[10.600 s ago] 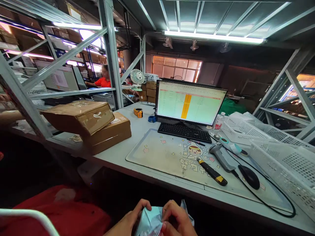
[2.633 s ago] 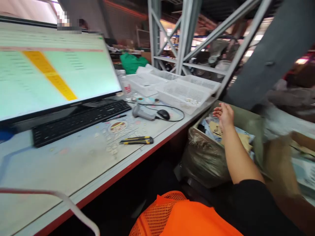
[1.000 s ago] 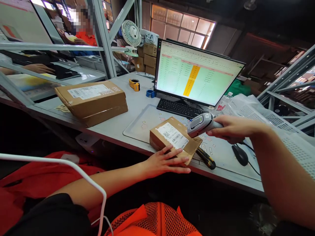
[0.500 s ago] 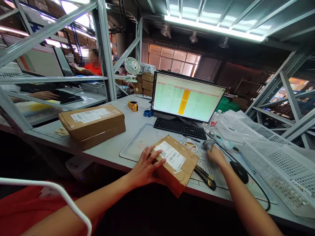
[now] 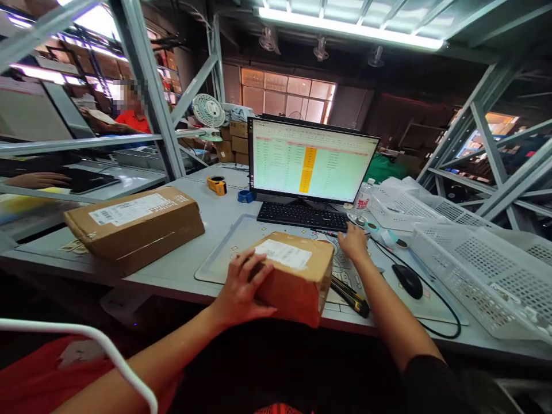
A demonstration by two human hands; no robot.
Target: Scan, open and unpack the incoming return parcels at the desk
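Note:
My left hand grips the near left corner of a cardboard box, fingers over the top and thumb against its front face. A white label lies on top of this box, which sits at the front edge of the desk. Stretched forward, my right hand has its fingertips at the right end of the black keyboard; it appears to hold nothing, though its palm side is hidden. Between box and right forearm lies a black and yellow box cutter.
A larger labelled carton stands on the left. Behind the keyboard is a monitor with a spreadsheet. Tape rolls, a mouse with a cable, and white plastic baskets surround the mat. A co-worker is beyond the frame.
My right hand has moved from the grey handheld scanner up to the keyboard's right end. The box under my left hand has turned and tilted, showing more of its front face.

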